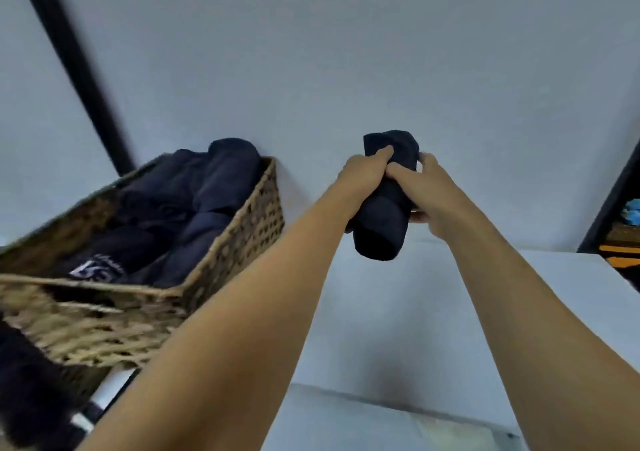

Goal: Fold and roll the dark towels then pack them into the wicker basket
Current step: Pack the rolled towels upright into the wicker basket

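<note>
Dark fuzzy fabric (24, 391) fills the near-left corner of the view; it is blurred and cannot be identified further. The white desk (381, 329) extends from the near edge to the wall (346, 52) at its far edge. Two bare forearms reach forward over the desk, side by side.

The wicker basket (239, 228) stands toward the left edge of the desk, with its far corner close to the wall. It holds several rolled dark towels (211, 201), packed side by side and lengthwise. One of them, at the near-left of the basket, carries white print (95, 270); the print is too blurred to read.

To the right of the basket and apart from it, both hands hold one rolled towel (381, 235) in the air above the far part of the desk. The roll is near upright, with its lower end tilted toward the camera.
- Left hand (363, 176): fingers curled round the upper left side of the roll.
- Right hand (429, 194): fingers wrapped round the right side, thumb across the front.
- The two hands touch each other at the middle of the roll.

A black pole (69, 59) runs diagonally up the wall behind the basket. Past the right edge of the desk, a dark shelf frame (613, 201) holds a blue item (632, 211) and an orange item (620, 253).
</note>
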Available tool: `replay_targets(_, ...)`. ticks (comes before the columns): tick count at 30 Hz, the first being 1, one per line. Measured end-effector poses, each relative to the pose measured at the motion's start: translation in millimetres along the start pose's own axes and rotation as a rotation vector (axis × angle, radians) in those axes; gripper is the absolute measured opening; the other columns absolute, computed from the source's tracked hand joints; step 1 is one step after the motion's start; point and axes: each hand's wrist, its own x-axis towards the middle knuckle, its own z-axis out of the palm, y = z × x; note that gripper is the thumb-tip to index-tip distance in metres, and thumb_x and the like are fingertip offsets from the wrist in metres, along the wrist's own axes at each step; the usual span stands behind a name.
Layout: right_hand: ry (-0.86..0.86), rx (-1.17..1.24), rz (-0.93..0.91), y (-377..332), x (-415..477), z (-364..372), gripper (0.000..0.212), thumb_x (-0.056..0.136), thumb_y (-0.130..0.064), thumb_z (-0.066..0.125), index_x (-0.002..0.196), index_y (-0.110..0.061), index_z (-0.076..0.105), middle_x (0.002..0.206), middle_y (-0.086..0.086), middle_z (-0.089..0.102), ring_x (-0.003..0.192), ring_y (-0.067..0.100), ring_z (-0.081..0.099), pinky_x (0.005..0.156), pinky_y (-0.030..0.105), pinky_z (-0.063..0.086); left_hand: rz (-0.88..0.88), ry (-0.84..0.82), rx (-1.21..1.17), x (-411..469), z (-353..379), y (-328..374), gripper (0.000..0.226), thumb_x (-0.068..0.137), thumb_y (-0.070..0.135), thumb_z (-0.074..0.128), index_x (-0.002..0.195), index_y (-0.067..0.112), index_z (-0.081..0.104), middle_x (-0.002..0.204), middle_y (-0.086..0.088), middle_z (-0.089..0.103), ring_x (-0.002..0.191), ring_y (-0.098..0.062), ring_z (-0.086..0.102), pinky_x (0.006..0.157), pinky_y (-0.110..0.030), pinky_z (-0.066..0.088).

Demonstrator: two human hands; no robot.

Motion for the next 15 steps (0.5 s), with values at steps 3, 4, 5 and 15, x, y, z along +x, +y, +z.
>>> replay_targets(3,-0.114,0.009,-0.115,-35.1,-20.7,84.9,0.044,0.086,-0.031,0.064,0.117,-0.036,0.033,0.109,-0.006,0.063,0.096,0.018,0.067,0.079,0.040,0.060,0.034,0.146,0.069,-27.3,-98.5,-2.0,0.044,0.095,0.046,0.048,0.115,0.009,0.061,0.095,-0.004,0.067,0.086,-0.018,0.064,0.073,-0.031,0.051)
replay_targets(4,-0.152,0.005,-0.153,-44.6,-27.7,112.1,0.044,0.086,-0.031,0.064,0.115,-0.037,0.031,0.107,-0.008,0.062,0.094,0.018,0.067,0.074,0.037,0.060,0.047,0.184,0.088,-35.6,-128.9,-4.9,0.045,0.095,0.045,0.049,0.116,0.008,0.061,0.097,-0.005,0.067,0.089,-0.019,0.064,0.077,-0.032,0.052)
replay_targets(5,-0.186,-0.006,-0.187,-52.8,-34.3,138.4,0.044,0.087,-0.030,0.063,0.114,-0.037,0.030,0.106,-0.007,0.062,0.092,0.016,0.066,0.064,0.031,0.057,0.059,0.218,0.103,-44.5,-158.0,-8.8,0.044,0.095,0.044,0.050,0.116,0.008,0.062,0.099,-0.006,0.068,0.092,-0.020,0.065,0.083,-0.034,0.053)
replay_targets(15,-0.359,-0.274,-0.198,-58.3,-72.9,315.2,0.087,0.090,-0.035,0.056,0.155,-0.035,-0.002,0.146,0.004,0.042,0.087,0.020,0.063,0.049,0.025,0.045,0.163,0.331,0.249,-99.9,-315.9,-92.8,0.042,0.101,0.037,0.042,0.122,0.007,0.063,0.118,-0.012,0.067,0.108,-0.026,0.062,0.099,-0.041,0.047)
